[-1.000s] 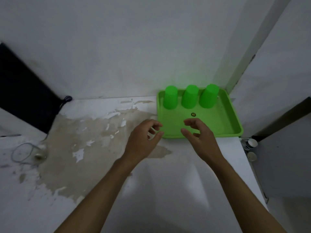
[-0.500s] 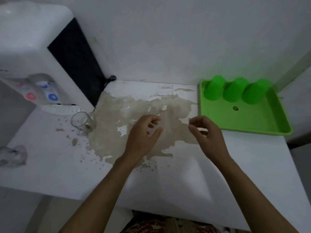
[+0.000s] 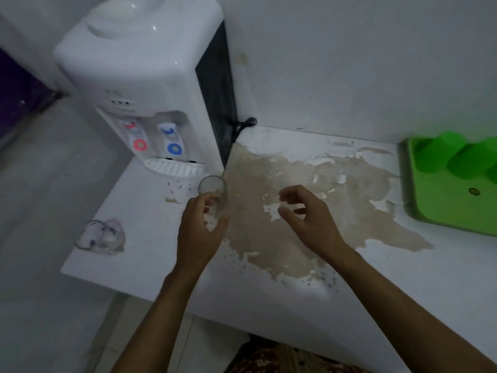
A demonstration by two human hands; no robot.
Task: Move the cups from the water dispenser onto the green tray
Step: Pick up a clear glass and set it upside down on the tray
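Note:
A clear glass cup [image 3: 213,187] stands on the white table just in front of the white water dispenser [image 3: 139,76], beside its drip tray [image 3: 174,168]. My left hand [image 3: 196,232] curls around the near side of the glass, fingers and thumb on either side of its lower part. My right hand [image 3: 309,216] hovers open over the middle of the table and holds nothing. The green tray [image 3: 451,208] lies at the right edge of the view with upside-down green cups [image 3: 441,154] along its far side, partly cut off.
A large brown patch of peeled surface [image 3: 295,238] covers the table's middle. A crumpled clear plastic piece [image 3: 102,235] lies near the table's left corner. A black cable [image 3: 242,125] runs behind the dispenser along the wall. The table's front edge is close to me.
The view has swung left from the tray to the dispenser. My left hand has reached to the glass and closed around it; my right hand has left the tray.

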